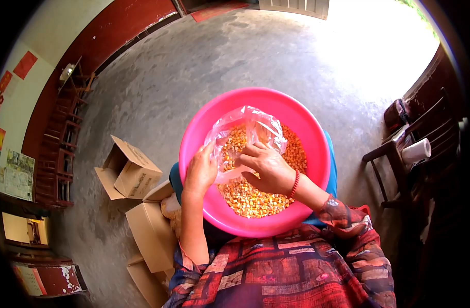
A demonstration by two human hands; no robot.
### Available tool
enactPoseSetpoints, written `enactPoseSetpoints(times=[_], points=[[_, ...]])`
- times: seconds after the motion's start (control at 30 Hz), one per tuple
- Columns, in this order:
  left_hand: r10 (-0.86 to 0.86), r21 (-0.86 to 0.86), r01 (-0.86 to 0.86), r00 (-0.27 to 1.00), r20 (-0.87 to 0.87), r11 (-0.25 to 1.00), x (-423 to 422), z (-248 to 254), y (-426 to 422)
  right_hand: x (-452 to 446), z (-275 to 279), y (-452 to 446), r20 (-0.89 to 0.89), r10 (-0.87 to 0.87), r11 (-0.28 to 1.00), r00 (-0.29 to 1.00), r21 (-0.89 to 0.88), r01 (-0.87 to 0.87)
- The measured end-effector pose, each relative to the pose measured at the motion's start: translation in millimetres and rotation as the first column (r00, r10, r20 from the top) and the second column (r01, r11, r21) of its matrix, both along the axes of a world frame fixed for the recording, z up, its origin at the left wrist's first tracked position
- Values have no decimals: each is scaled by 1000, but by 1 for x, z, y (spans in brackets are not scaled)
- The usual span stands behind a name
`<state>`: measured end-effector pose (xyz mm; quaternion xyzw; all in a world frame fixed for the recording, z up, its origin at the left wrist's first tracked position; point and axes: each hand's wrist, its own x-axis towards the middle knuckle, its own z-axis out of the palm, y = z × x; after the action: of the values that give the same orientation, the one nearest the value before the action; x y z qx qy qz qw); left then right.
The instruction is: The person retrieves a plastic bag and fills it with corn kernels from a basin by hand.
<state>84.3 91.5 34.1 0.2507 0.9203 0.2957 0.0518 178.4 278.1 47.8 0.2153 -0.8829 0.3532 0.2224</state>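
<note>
Basin (318, 151), pink and round, holds loose corn kernels (255, 200); a clear plastic bag (251, 131) sits within it, kernels visible through the film. The left hand (200, 169) holds the bag's left edge; the right hand (271, 167) curls at the bag, its grip impossible to tell.

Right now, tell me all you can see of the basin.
The basin is round and bright pink, with sloping walls and a smooth rim; it looks plastic. It sits open side up, apparently on the person's legs. Loose corn lies inside, with a clear bag over part of it. The left hand and right hand are over it; contact with its rim is unclear.
</note>
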Motion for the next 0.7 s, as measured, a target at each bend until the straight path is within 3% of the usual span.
enactPoseSetpoints(times=[0.03,0.1,0.17,0.23,0.27,0.33,0.43,0.47,0.5,0.57,0.63,0.7], points=[[1,-1,-1,1000,4,1000,0,1,0,6,8,0,4,1,1000,1000,-1,-1],[12,-20,-11,1000,12,1000,0,1,1,20,12,-3,228,296,934,927,-271,-232],[-23,-3,23,999,-25,1000,-3,-4,-1,24,-6,-13,374,513,858,773,-215,-466],[-52,12,53,996,-67,999,-3,-5,-1,25,-32,-27,409,420,888,810,-1,-460],[-51,17,52,997,-54,999,-2,-4,0,23,-49,-34,408,422,887,810,-1,-462],[-43,16,44,998,-44,999,-2,-3,-2,16,-77,-46,159,251,933,955,223,-283],[-50,30,51,998,-38,998,-2,-5,-2,9,-78,-49,249,277,871,928,343,-352],[-50,29,51,998,-38,998,-2,-5,-2,12,-78,-49,100,297,885,950,344,-313],[-51,28,52,998,-36,998,-2,-5,-2,15,-76,-49,100,298,885,949,344,-314],[-52,25,53,998,-37,998,-1,-5,-2,22,-69,-48,482,338,808,809,293,-512],[-56,22,57,998,-37,998,-1,-4,-1,25,-74,-45,424,362,828,830,262,-495],[-56,19,56,998,-30,998,0,-4,-1,27,-65,-43,597,311,792,739,267,-549]])
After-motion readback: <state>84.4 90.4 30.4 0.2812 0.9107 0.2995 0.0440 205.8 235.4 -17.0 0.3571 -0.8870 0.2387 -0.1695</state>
